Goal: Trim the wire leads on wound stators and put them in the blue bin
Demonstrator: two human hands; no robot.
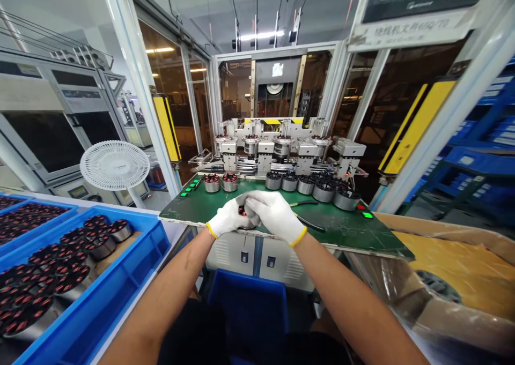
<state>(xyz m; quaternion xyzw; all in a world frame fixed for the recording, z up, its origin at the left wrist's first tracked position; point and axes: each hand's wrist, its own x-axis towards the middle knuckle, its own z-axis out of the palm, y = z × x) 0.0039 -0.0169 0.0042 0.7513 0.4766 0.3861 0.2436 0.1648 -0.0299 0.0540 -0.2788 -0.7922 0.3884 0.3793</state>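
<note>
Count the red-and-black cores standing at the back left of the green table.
2: the left core, nearer the green lights, and the right core, just beside it. None seems hidden there.

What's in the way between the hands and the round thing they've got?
Nothing I can see, just the white gloves. The left hand is around the round part, and the right hand is over it, hiding most of it.
</note>
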